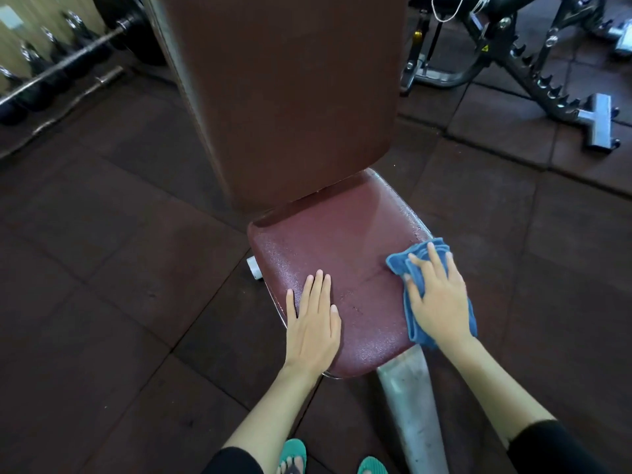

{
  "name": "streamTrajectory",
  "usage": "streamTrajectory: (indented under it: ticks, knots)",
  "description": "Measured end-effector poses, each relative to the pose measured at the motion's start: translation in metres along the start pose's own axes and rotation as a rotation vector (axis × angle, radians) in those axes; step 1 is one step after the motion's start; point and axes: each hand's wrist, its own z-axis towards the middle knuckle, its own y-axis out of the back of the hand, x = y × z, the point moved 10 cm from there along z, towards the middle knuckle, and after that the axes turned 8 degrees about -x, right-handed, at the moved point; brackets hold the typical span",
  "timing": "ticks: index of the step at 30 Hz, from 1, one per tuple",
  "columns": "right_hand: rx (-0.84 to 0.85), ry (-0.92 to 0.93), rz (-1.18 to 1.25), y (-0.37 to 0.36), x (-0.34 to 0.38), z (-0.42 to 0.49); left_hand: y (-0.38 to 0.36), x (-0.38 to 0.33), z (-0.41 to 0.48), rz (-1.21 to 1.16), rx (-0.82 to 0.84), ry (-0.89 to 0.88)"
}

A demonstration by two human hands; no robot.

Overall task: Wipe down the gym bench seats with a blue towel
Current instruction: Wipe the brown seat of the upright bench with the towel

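Left hand [313,323] lay flat, fingers extended, palm down on the near-left part of the maroon seat [342,254], holding nothing. Right hand [439,297] spread over the bunched blue towel [410,265], pressing it on the seat's right edge. Backrest [284,90] stood tilted behind. Dark rubber floor tiles [102,251]; barbell [58,68] far left, another bench frame [533,66] upper right. No legible writing.

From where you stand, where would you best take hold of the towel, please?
Probably at its bunched far corner, coming from above on the seat side. The towel is folded thick there and lies on the pad, while the right hand presses flat on its middle.
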Motion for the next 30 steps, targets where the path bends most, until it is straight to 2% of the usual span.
streamTrajectory:
  ticks: [5, 7, 12, 14, 16, 18, 21, 24, 27, 30]
  knots:
    - [-0.068, -0.202, 0.004, -0.001, -0.013, -0.001, 0.001, -0.003, -0.005, -0.004, 0.001, 0.016]
    - [-0.099, -0.193, -0.011, 0.004, 0.006, -0.015, 0.000, -0.003, -0.006, -0.019, -0.004, 0.037]
    - [-0.011, 0.246, -0.024, -0.007, 0.080, -0.074, 0.002, 0.005, -0.009, -0.075, -0.028, 0.105]
    - [0.026, 0.402, 0.004, -0.009, 0.081, -0.073, 0.003, 0.006, -0.010, -0.070, -0.030, 0.090]
    - [0.057, 0.475, -0.002, -0.012, 0.069, -0.057, 0.002, 0.006, -0.011, -0.092, -0.030, 0.090]
    - [0.073, 0.357, 0.009, -0.014, 0.043, -0.022, 0.002, 0.006, -0.010, -0.094, -0.035, 0.096]
    - [0.053, 0.056, -0.010, -0.013, 0.005, 0.026, 0.001, 0.006, -0.010, -0.098, -0.025, 0.094]
    - [0.003, -0.134, -0.070, -0.014, -0.001, 0.039, 0.002, 0.007, -0.010, -0.100, -0.030, 0.102]
    - [-0.025, -0.083, -0.082, -0.013, 0.029, 0.023, 0.003, 0.007, -0.010, -0.090, -0.037, 0.107]
    - [0.009, 0.147, -0.053, -0.019, 0.073, -0.011, 0.006, 0.007, -0.006, -0.084, -0.057, 0.123]
